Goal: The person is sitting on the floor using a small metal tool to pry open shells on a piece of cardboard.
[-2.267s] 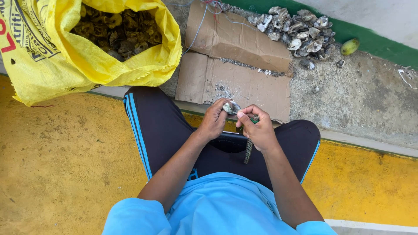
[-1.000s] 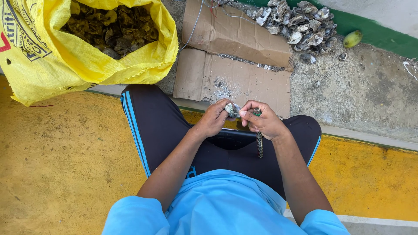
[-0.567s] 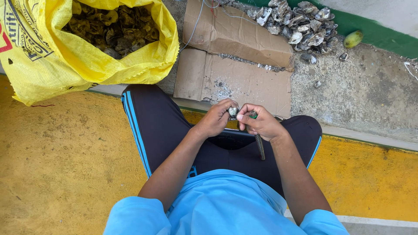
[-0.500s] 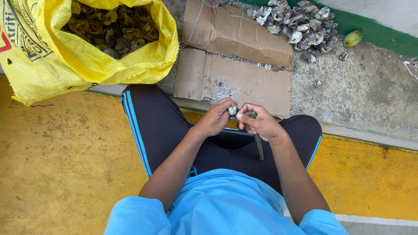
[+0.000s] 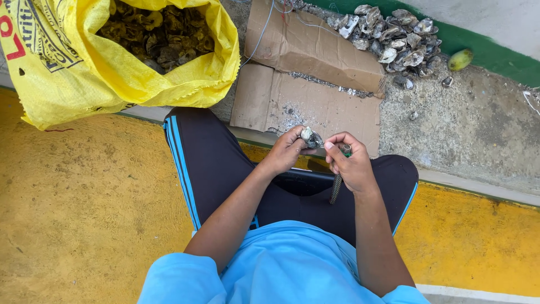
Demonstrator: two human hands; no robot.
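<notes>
My left hand [image 5: 288,151] grips a small grey oyster shell [image 5: 310,137] above my lap. My right hand [image 5: 350,165] is closed around a thin dark tool [image 5: 336,188] whose handle hangs down below my fist and whose tip meets the shell. I sit with black trousers with blue stripes [image 5: 208,163] and a light blue shirt. Both hands are close together, almost touching.
A yellow woven sack [image 5: 84,73] full of dark oysters lies open at upper left. Flattened brown cardboard [image 5: 315,84] lies ahead of my knees. A pile of emptied shells [image 5: 394,39] and a green fruit [image 5: 460,59] sit by the green wall base. Yellow floor surrounds me.
My hands have stayed together at the shell with only small shifts; the tool's handle has swung slightly. The view has moved a little.
</notes>
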